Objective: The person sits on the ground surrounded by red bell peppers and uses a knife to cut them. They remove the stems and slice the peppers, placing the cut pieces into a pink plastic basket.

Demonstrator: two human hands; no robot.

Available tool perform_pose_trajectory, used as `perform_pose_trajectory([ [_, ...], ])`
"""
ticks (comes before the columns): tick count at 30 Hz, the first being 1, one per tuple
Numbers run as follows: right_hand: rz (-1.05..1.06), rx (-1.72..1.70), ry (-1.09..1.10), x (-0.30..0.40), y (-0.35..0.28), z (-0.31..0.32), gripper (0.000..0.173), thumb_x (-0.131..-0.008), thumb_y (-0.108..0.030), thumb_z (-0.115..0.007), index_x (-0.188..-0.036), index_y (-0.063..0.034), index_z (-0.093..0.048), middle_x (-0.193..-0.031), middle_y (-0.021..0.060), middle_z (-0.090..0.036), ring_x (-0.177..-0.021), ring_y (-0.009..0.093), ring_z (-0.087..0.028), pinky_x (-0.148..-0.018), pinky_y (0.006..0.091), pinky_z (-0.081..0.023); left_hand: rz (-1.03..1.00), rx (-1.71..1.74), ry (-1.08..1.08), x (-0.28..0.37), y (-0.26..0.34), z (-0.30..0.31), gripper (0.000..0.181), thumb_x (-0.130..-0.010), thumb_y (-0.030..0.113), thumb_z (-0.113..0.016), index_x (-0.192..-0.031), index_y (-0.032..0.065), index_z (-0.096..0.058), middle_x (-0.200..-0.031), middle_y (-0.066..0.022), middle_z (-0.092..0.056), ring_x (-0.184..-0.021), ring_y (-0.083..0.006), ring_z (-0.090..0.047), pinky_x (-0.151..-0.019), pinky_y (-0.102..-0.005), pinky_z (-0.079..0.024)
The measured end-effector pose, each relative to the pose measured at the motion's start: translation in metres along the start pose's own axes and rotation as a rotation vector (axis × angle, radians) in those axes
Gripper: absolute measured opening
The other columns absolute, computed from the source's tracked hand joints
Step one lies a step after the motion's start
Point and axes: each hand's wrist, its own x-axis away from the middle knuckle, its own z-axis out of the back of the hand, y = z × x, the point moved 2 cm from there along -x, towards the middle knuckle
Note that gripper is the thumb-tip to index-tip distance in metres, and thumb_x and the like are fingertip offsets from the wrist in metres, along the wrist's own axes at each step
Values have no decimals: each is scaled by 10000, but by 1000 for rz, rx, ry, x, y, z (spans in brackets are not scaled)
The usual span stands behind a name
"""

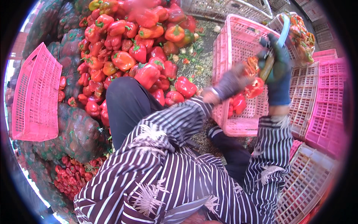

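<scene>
My left hand (230, 81), in a dark purplish glove, reaches over the near rim of a pink plastic crate (243, 130). It is motion-blurred, with its fingers beside a cut red bell pepper (254, 88); I cannot tell whether they grip it. Another cut pepper piece (251, 64) shows just above. In a dark glove with a blue cuff, my right hand (278, 60) is shut on a knife-like tool. Its light blue end (284, 29) sticks up past the hand, and a brownish part points down toward the cut peppers. More red pepper (239, 103) lies low inside the crate.
A big heap of red bell peppers (123, 60) lies ahead and left, beside full mesh sacks (78, 131). One pink crate (36, 103) stands on the sacks. Pepper scraps fill a container (300, 36) at upper right. Stacked crates (324, 109) line the right; seeds litter the floor (205, 53).
</scene>
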Motion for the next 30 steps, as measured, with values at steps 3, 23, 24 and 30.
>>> perform_pose_trajectory([
  [3,-204,-24,155,68,41,5,326,-991,-245,-519,-1258,-59,-537,-894,64,-634,-617,145,-629,-445,263,-518,44,-232,201,3,-15,86,514,-849,249,-740,-1244,-26,-561,-1036,-167,-672,-983,-214,-644,-873,-345,-509],
  [23,-465,-254,438,184,99,-3,280,-993,-196,-536,-1245,-79,-506,-899,70,-631,-598,138,-602,-448,274,-505,492,-1151,-632,19,-182,156,732,-645,342,-837,-1254,41,-565,-1216,-215,-628,-1132,-343,-614,-964,-384,-490],
  [24,-467,-207,443,181,99,-3,274,-984,-201,-552,-1217,-63,-517,-860,73,-625,-586,138,-602,-446,279,-507,485,-1044,-433,16,-169,160,766,-638,358,-850,-1268,34,-559,-1215,-222,-630,-1131,-343,-616,-963,-380,-492],
  [30,-282,257,314,174,111,-4,247,-942,-219,-600,-1082,-16,-588,-723,35,-593,-523,95,-554,-428,249,-444,321,-99,118,14,-82,131,922,-680,347,-874,-1408,21,-413,-1234,-191,-601,-1083,-269,-613,-910,-368,-526],
])
